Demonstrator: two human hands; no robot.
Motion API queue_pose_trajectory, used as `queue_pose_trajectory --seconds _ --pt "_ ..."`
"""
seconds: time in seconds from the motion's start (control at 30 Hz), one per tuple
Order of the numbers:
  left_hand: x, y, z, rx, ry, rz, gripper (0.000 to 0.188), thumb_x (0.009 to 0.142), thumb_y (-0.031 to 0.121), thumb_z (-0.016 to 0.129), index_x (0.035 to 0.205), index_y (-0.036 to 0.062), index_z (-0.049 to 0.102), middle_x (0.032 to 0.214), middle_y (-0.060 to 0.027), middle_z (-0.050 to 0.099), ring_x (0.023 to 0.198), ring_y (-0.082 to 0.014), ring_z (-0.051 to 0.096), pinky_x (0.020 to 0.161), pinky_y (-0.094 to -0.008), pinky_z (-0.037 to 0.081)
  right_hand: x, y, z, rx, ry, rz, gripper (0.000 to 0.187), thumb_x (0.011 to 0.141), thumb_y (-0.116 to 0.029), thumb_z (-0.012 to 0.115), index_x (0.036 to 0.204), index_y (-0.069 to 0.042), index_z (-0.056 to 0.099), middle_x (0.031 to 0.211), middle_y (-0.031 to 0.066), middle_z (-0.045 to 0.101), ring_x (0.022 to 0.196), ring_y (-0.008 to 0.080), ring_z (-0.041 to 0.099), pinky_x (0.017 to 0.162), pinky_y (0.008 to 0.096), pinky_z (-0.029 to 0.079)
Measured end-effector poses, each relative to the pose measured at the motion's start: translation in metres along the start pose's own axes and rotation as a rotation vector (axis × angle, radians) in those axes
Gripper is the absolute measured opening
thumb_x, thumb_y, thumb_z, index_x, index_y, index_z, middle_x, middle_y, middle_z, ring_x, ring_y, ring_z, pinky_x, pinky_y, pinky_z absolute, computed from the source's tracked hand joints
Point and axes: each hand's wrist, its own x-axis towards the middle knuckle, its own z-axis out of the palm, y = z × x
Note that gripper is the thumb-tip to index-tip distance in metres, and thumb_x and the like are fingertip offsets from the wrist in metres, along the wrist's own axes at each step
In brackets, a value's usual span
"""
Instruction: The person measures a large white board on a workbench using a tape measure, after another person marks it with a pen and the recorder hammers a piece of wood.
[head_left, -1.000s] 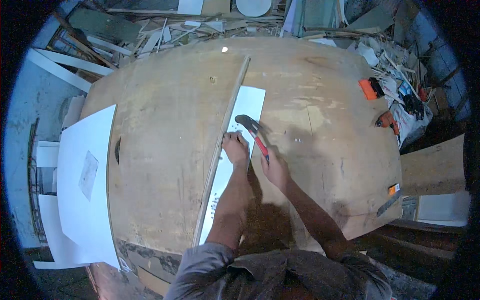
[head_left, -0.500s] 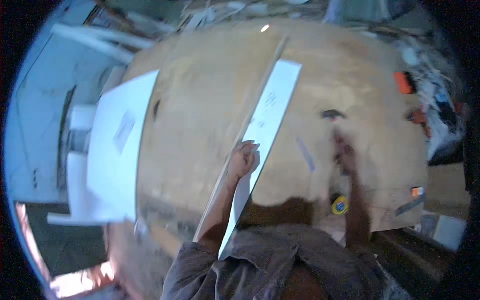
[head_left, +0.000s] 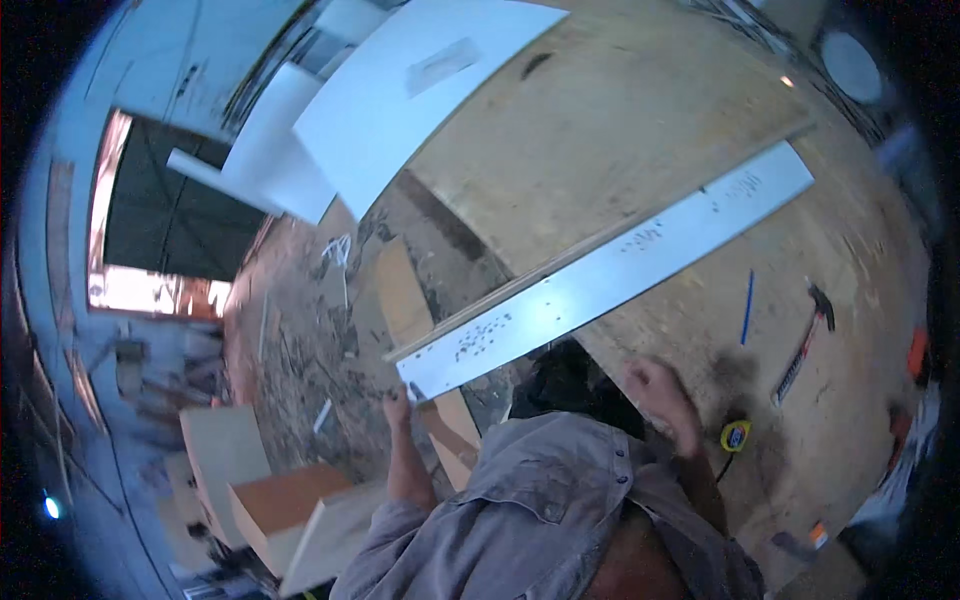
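Fingers of the left hand at the eight-o'clock end of one white panel; right hand at five, apart from it.

The left grip is too small to tell; the right fingers curl loosely, contents unclear. The panel overhangs one workbench toward eight. The step in hand appears to be handling that end; shifting it would call for level support. Three main clusters of dark specks dot the panel. Outward: one batten along its eleven-o'clock edge, one blue stick at three, one hammer before four, one tape measure near five.
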Motion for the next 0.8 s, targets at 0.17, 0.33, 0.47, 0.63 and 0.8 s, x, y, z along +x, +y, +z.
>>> queue_pose_trajectory --seconds 0.17,0.33,0.47,0.63,0.8 --pt "-0.029 -0.013 0.064 -0.277 -0.126 -0.113 0.055 0.092 0.042 0.071 0.109 -0.0099 0.066 0.101 -0.0191 0.073 0.096 -0.0256 0.069 0.083 -0.0391 0.052 -0.001 0.026 0.078 0.046 -0.435 -0.038 0.038 0.097 -0.019 0.065 0.129 0.000 0.061 0.103 0.0109 0.071 0.098 0.0159 0.067 0.087 0.0320 0.054" --pt "-0.018 -0.013 0.059 -0.330 -0.179 -0.138 0.061 0.088 0.046 0.076 0.111 -0.0104 0.067 0.104 -0.0197 0.073 0.098 -0.0267 0.069 0.086 -0.0401 0.052 -0.004 0.027 0.124 -0.053 -0.510 -0.036 0.039 0.101 -0.022 0.061 0.132 0.001 0.058 0.112 0.0132 0.069 0.103 0.0163 0.065 0.088 0.0323 0.052" --pt "-0.003 -0.004 0.060 -0.607 -0.416 -0.202 0.061 0.090 0.045 0.075 0.114 -0.0105 0.068 0.109 -0.0181 0.072 0.100 -0.0249 0.067 0.088 -0.0391 0.052 0.007 0.030 0.172 -0.024 -0.290 0.132 0.053 0.103 -0.034 0.058 0.141 0.001 0.047 0.107 0.0110 0.068 0.099 0.0154 0.064 0.079 0.0308 0.052" --pt "0.006 -0.017 0.075 -0.813 -0.410 -0.128 0.055 0.095 0.037 0.071 0.120 -0.0119 0.064 0.114 -0.0157 0.070 0.100 -0.0215 0.065 0.087 -0.0349 0.051 0.046 -0.008 0.217 0.542 0.096 0.370 0.057 0.101 -0.034 0.060 0.145 -0.002 0.042 0.108 0.0119 0.067 0.095 0.0176 0.064 0.070 0.0333 0.053" --pt "-0.019 -0.003 0.088 -0.463 -0.405 -0.125 0.057 0.095 0.041 0.070 0.120 -0.0093 0.064 0.114 -0.0198 0.071 0.101 -0.0276 0.068 0.091 -0.0407 0.051 0.092 0.010 0.218 0.052 0.330 0.272 0.048 0.096 -0.030 0.065 0.130 0.002 0.053 0.105 0.0131 0.067 0.094 0.0181 0.065 0.070 0.0354 0.054"
